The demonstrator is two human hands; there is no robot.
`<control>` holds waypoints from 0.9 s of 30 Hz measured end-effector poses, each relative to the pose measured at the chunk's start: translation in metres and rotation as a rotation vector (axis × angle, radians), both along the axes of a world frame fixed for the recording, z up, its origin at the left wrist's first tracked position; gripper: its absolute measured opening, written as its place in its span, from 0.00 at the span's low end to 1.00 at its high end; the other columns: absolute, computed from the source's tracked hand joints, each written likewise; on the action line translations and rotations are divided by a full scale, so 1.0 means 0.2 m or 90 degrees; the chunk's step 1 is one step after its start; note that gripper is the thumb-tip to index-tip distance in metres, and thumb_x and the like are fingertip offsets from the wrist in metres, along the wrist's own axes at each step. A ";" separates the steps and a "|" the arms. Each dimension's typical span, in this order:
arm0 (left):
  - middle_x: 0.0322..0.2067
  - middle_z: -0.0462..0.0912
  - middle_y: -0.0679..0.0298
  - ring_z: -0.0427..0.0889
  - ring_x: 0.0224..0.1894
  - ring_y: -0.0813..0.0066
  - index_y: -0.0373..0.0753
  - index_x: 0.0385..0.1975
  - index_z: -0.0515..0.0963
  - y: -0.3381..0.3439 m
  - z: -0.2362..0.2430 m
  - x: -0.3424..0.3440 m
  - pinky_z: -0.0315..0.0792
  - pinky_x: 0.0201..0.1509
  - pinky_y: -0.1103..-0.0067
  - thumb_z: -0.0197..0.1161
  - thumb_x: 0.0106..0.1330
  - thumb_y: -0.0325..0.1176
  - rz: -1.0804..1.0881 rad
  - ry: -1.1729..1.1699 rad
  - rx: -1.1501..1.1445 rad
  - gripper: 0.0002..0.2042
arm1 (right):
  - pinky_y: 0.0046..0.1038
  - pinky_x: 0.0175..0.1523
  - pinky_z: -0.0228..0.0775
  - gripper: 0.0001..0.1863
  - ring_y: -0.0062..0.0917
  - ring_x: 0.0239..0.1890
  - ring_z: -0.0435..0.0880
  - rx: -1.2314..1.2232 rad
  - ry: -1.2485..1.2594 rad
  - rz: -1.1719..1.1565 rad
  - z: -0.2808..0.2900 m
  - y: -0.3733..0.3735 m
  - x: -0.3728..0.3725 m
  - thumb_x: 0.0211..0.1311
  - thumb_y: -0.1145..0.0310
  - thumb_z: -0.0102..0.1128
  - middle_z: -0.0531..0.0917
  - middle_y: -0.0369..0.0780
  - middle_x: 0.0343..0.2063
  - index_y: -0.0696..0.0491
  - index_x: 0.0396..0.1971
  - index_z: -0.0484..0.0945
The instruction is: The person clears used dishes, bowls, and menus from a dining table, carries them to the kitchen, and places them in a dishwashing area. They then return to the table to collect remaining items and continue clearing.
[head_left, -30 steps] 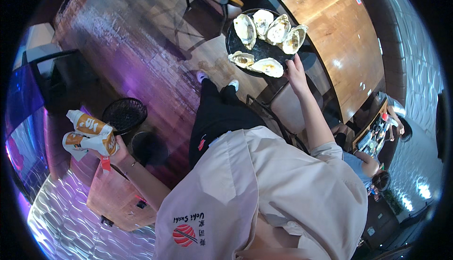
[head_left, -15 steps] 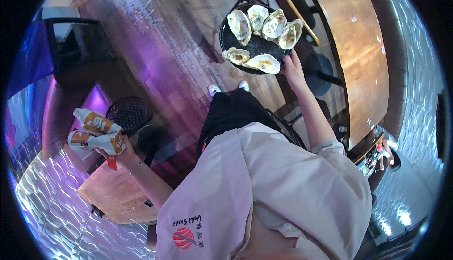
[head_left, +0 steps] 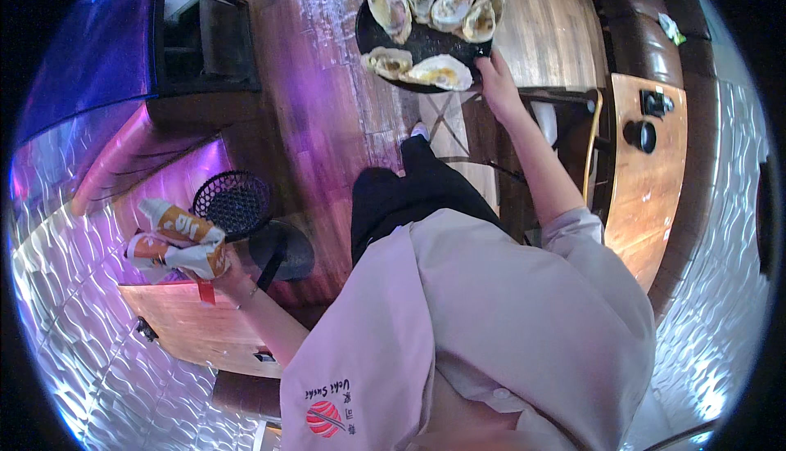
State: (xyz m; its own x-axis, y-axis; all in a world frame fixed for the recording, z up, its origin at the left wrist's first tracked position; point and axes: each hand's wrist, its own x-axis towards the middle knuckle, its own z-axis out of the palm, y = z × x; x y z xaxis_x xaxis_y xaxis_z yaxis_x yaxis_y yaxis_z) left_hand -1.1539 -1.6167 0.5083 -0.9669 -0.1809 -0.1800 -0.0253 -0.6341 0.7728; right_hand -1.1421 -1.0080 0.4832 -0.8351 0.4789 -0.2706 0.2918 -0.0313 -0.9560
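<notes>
In front of me, my right hand (head_left: 497, 87) grips the near right edge of a round black tray (head_left: 427, 40). Several oyster shells (head_left: 452, 5) lie on it, four along its far side as a row and two larger ones nearer. Off to the left, my left hand (head_left: 233, 277) is closed around crumpled white and orange paper wrappers (head_left: 187, 238), its fingers mostly hidden behind them. What the wrappers contain, if anything, does not show. A small red piece (head_left: 206, 291) hangs below that hand.
At right stands a wooden table (head_left: 643, 197) bearing a black bowl (head_left: 639, 135), with a wood-backed chair (head_left: 595, 144) beside it. Another wooden table (head_left: 184, 320) is under my left arm. Near it are a black mesh basket (head_left: 232, 204) and a dark round stool (head_left: 286, 250). A brown bench (head_left: 647, 42) is farther right.
The room has shifted around me as I walk and turn; a bowl-bearing table and bench have come into view at right. Both hands keep hold of the tray and wrappers.
</notes>
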 end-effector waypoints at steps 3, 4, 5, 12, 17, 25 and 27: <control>0.63 0.65 0.50 0.73 0.60 0.56 0.42 0.68 0.58 -0.04 -0.02 -0.20 0.73 0.62 0.62 0.68 0.61 0.44 0.046 -0.053 -0.051 0.37 | 0.35 0.43 0.85 0.19 0.29 0.43 0.84 -0.114 -0.002 -0.011 0.04 0.06 -0.51 0.72 0.68 0.43 0.80 0.43 0.45 0.58 0.59 0.66; 0.63 0.65 0.50 0.73 0.60 0.56 0.42 0.68 0.58 -0.06 -0.03 -0.30 0.72 0.62 0.62 0.67 0.61 0.44 0.056 -0.072 -0.068 0.37 | 0.36 0.43 0.85 0.19 0.30 0.43 0.84 -0.100 0.012 0.003 0.04 0.07 -0.70 0.72 0.68 0.43 0.80 0.44 0.45 0.59 0.58 0.66; 0.63 0.65 0.50 0.73 0.60 0.56 0.42 0.68 0.58 -0.08 -0.04 -0.41 0.72 0.62 0.62 0.67 0.61 0.45 0.064 -0.092 -0.077 0.37 | 0.38 0.43 0.85 0.18 0.31 0.43 0.84 -0.119 0.060 0.036 0.04 0.08 -0.88 0.72 0.67 0.44 0.80 0.45 0.45 0.59 0.57 0.66; 0.62 0.66 0.52 0.73 0.60 0.57 0.43 0.68 0.59 -0.03 -0.20 -1.67 0.72 0.62 0.62 0.66 0.62 0.45 0.009 -0.190 -0.090 0.36 | 0.41 0.45 0.86 0.18 0.35 0.46 0.84 -0.098 0.027 0.018 0.04 0.11 -2.23 0.73 0.68 0.41 0.79 0.46 0.48 0.59 0.57 0.65; 0.62 0.67 0.53 0.73 0.60 0.57 0.43 0.68 0.59 0.18 -0.29 -2.57 0.72 0.62 0.62 0.65 0.62 0.46 -0.066 -0.249 -0.077 0.35 | 0.41 0.42 0.87 0.17 0.37 0.43 0.85 -0.132 0.077 0.046 0.02 0.09 -3.22 0.72 0.69 0.41 0.80 0.47 0.48 0.59 0.56 0.65; 0.62 0.67 0.54 0.74 0.59 0.58 0.44 0.68 0.60 0.64 -0.07 -3.72 0.72 0.62 0.62 0.64 0.63 0.47 -0.065 -0.299 -0.063 0.34 | 0.40 0.46 0.85 0.17 0.36 0.43 0.86 -0.130 0.071 0.120 0.23 0.46 -4.77 0.72 0.66 0.41 0.80 0.47 0.47 0.60 0.54 0.66; 0.62 0.68 0.55 0.74 0.59 0.58 0.44 0.68 0.60 0.72 -0.02 -3.99 0.71 0.62 0.62 0.64 0.63 0.47 -0.049 -0.309 -0.061 0.34 | 0.40 0.46 0.85 0.17 0.36 0.43 0.86 -0.146 0.066 0.107 0.26 0.52 -5.17 0.72 0.66 0.41 0.81 0.47 0.47 0.60 0.54 0.67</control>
State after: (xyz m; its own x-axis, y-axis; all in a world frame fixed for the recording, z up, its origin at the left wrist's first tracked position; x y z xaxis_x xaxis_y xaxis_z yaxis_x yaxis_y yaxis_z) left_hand -1.9525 -1.4733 0.5043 -0.7867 -0.1504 -0.5988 -0.4403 -0.5431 0.7149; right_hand -2.1755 -0.9041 0.5347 -0.9264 0.2680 -0.2646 0.2124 -0.2087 -0.9546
